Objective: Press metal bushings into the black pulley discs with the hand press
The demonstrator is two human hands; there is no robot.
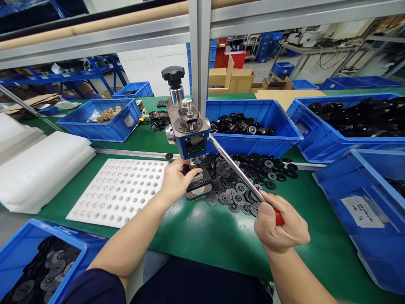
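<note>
Left hand (174, 179): at the foot of the press (190, 143), curved round the ram (193, 164) from 8 o'clock; thumb in front, fingers behind. Cannot tell a pinch from a loose touch, with fingertips partly hidden.
Right hand (281, 228): closed in a fist on the red grip (279, 217), at the low end of the lever (237, 169).
Lever: slanting from the fist toward 10 or 11 o'clock, up to the press's side.
Press: at 1 o'clock from the left hand, well apart from the fist.
Plate (204, 178): black, under the ram, at 3 o'clock from the left hand, just beside the thumb.
Discs (238, 198): dark, heaped at 3 o'clock from the plate, partly beneath the lever.
Tray (73, 217): white, holed, at 9 o'clock from the left hand, partly behind the forearm; silver pieces (100, 196) toward its 9 o'clock side.
Screwdriver (139, 122): at 10 o'clock from the press, near the tan-parts bin (110, 131).
Wheel bin (253, 145): blue, at 2 o'clock from the plate, just behind the discs.
</note>
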